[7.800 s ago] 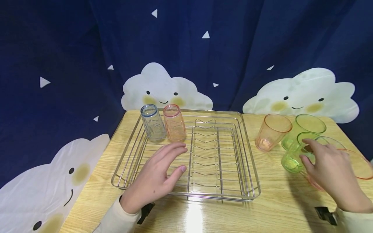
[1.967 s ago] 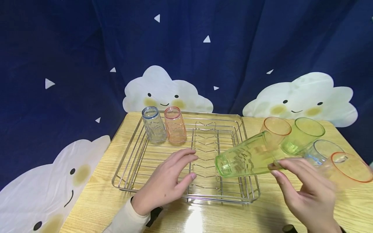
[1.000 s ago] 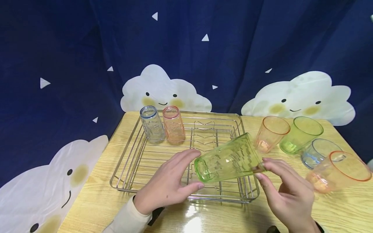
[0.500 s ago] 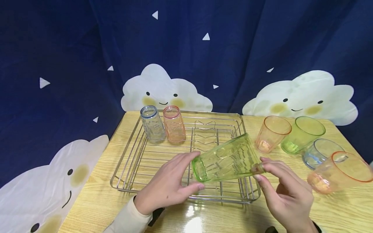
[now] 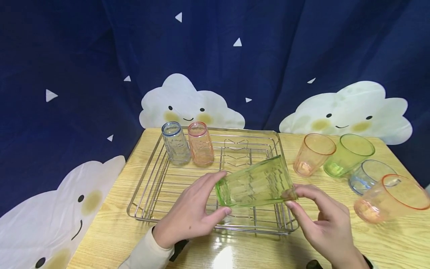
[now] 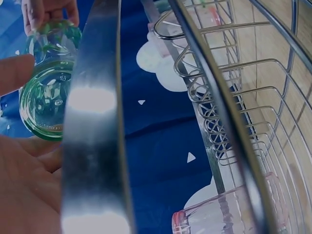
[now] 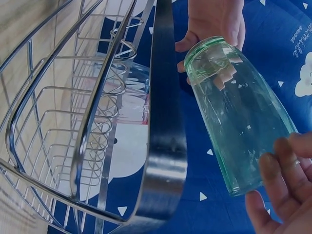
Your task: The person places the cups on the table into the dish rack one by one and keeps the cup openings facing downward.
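A green ribbed cup [image 5: 255,185] lies on its side in the air above the front right of the wire dish rack [image 5: 248,130]. My left hand [image 5: 226,192] grips its base, index finger above and thumb below. My right hand [image 5: 290,198] pinches the rim at the other end. In the left wrist view the cup's base [image 6: 46,97] faces my palm. The right wrist view has the green cup [image 7: 239,112] running from my right fingers [image 7: 280,170] up to my left hand [image 7: 214,19].
A blue cup [image 5: 175,147] and a pink cup [image 5: 201,148] stand upside down in the rack's far left corner. On the wooden table [image 5: 235,254], right of the rack, stand an orange cup [image 5: 312,154], a green cup [image 5: 347,155], a blue cup [image 5: 367,177] and a pink-orange cup [image 5: 389,200].
My right hand picked the green cup from the right group, tipped it sideways and carried it left over the rack. My left hand rose from the rack and took hold of its base.
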Demonstrator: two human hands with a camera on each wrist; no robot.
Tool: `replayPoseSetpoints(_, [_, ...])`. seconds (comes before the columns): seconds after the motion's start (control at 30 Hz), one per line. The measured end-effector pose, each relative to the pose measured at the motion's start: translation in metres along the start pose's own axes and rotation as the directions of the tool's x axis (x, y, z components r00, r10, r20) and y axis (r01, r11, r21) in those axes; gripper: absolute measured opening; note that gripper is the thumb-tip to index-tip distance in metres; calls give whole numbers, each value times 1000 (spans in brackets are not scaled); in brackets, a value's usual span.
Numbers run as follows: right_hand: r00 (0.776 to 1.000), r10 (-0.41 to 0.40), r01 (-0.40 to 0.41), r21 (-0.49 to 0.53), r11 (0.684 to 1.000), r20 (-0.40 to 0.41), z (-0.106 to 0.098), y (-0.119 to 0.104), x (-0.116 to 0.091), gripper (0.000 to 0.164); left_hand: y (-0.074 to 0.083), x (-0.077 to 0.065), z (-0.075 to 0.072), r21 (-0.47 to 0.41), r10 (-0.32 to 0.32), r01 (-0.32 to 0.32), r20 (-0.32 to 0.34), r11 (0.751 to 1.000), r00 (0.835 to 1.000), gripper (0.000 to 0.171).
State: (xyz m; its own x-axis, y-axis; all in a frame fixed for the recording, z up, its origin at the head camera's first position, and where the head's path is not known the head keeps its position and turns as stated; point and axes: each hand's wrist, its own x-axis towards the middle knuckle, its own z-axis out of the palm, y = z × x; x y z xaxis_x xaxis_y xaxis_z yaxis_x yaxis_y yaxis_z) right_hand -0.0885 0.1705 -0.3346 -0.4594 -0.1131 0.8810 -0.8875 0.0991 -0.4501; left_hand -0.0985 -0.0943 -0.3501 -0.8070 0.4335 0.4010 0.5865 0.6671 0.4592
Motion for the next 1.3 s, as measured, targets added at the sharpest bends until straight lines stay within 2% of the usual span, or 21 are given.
replayPoseSetpoints(0.17, [999, 26, -25, -36, 999, 27, 0, 1, -1, 17, 0, 0, -1, -29, 24, -25, -32, 999, 999, 76])
replayPoseSetpoints(0.43, [995, 90, -77, -223, 972, 49, -5, 4, -7, 17, -1, 0, -2, -48, 49, -52, -63, 997, 997, 74])
replayPoseSetpoints(0.73, [985, 134, -98, -301, 949, 104, -5, 5, -9, 19, -1, -1, -5, -49, 53, -57, -82, 997, 995, 74])
replayPoseSetpoints(1.03, [984, 133, -98, -266, 959, 118, -3, 5, -8, 19, 0, 0, -6, -70, 52, -59, -95, 996, 994, 75])
replayPoseSetpoints(1.3, [984, 139, -107, -247, 963, 116, -5, 6, -11, 20, 1, 0, -6, -82, 108, -121, -146, 989, 983, 76])
